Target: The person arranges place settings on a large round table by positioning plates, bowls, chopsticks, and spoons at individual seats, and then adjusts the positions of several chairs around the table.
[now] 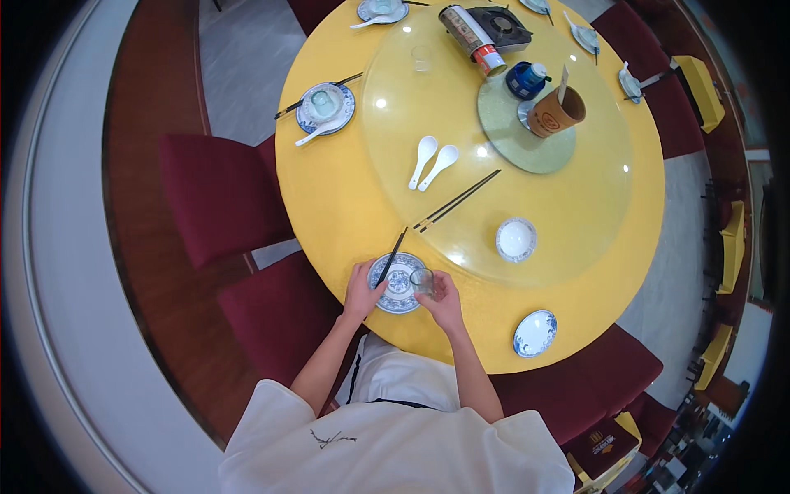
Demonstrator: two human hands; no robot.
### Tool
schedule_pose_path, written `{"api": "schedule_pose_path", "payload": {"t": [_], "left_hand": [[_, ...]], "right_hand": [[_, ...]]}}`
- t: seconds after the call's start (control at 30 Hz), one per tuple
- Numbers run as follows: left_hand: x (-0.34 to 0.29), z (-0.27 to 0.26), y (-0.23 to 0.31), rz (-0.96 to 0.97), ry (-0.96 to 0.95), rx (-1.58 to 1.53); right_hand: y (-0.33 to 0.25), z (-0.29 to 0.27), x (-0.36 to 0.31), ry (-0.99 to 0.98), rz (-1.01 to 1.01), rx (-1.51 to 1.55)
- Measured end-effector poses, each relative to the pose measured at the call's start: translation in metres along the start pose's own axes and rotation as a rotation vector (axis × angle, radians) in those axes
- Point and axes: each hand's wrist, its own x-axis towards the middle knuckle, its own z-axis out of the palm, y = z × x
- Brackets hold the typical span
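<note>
The glass (pixel 422 281) is pinched between the thumb and fingers of the right hand (pixel 444 301), at the right part of the plate (pixel 398 305); whether the plate is touched by it cannot be told. The plate's left rim is met by the left hand (pixel 360 291), whose thumb is placed at the lower end of the black chopsticks (pixel 394 252); whether rim or chopsticks are pinched cannot be told. The plate is set at the near edge of the yellow surface (pixel 325 206). Beyond it, on the turntable (pixel 395 107), a second chopstick pair (pixel 457 200), two white spoons (pixel 425 156) and a bowl (pixel 517 240) are laid. Farther off, a brown cup (pixel 553 117) and a blue jar (pixel 522 84) are grouped near a stove (pixel 507 29). A small dish (pixel 536 333) is placed to the right, near the edge.
</note>
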Motion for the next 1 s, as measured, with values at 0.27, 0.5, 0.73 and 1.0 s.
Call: {"api": "schedule_pose_path", "payload": {"t": [0.27, 0.5, 0.73, 1.0], "left_hand": [[0.002, -0.008, 0.019, 0.054, 0.104, 0.269], [0.025, 0.031, 0.128, -0.077, -0.222, -0.566], [0.061, 0.067, 0.123, -0.011, -0.355, -0.372], [0.085, 0.099, 0.111, 0.071, -0.284, -0.261]], "right_hand": [[-0.055, -0.1, 0.021, 0.217, -0.182, 0.008], [-0.078, -0.053, 0.018, 0.147, -0.348, -0.403], [-0.067, -0.039, 0.035, 0.209, -0.357, -0.699], [-0.044, -0.051, 0.069, 0.285, -0.391, -0.769]]}}
